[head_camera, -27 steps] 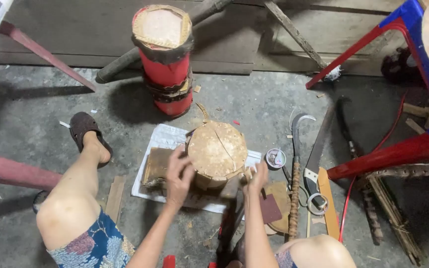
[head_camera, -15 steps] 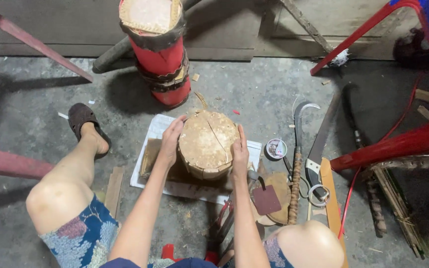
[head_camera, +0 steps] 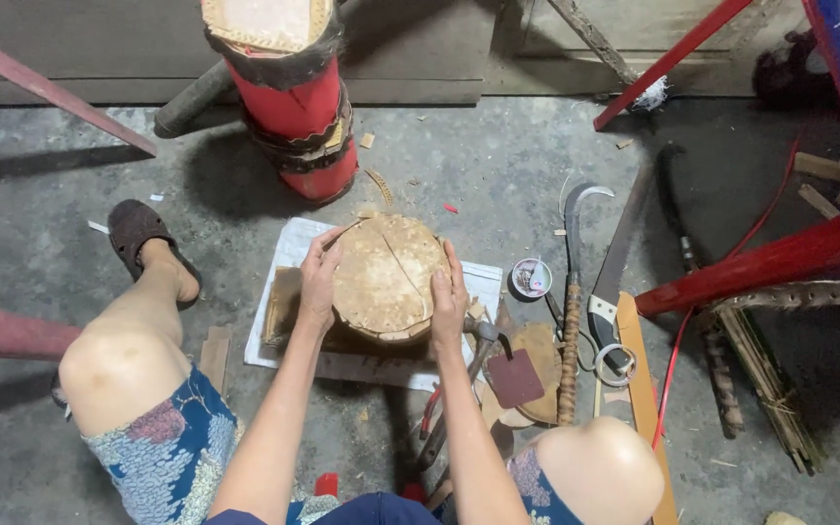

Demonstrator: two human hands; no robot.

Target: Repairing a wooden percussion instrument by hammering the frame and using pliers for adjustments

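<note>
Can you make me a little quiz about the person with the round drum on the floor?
1. True or false: both hands touch the round drum.
2. Which hand is nearer the curved sickle? A left hand B right hand
3. What colour is the tall drum standing beyond the hands?

Key: 1 true. 2 B. 3 red.

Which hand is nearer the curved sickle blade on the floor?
Right. The right hand grips the round drum's right edge, toward the sickle; the left hand holds the drum's far left edge.
</note>
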